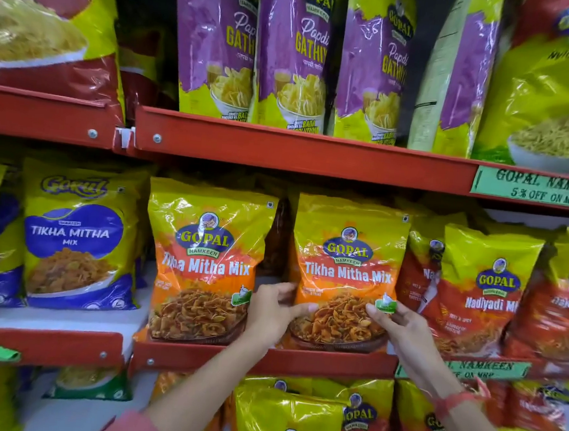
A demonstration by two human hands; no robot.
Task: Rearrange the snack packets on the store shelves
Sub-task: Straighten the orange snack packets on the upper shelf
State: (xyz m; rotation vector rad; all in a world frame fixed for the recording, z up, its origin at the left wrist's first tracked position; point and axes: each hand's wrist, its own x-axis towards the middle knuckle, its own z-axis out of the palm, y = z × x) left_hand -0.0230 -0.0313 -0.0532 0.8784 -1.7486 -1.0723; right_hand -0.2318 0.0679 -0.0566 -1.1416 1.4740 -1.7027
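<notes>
An orange and yellow Tikha Mitha Mix packet (346, 255) stands upright on the middle red shelf (263, 358). My left hand (273, 312) grips its lower left edge, thumb across the front. My right hand (400, 328) holds its lower right edge near a green sticker. A second, matching Tikha Mitha Mix packet (203, 263) stands just to the left, with a narrow gap between the two.
A blue Tikha Mitha packet (74, 241) stands further left and red Nadiyadi Mix packets (486, 295) to the right. Purple Papdi Gathiya packets (290, 51) fill the upper shelf (299, 151). Sev packets (357, 424) sit below. Green discount labels (540, 189) hang on the shelf edges.
</notes>
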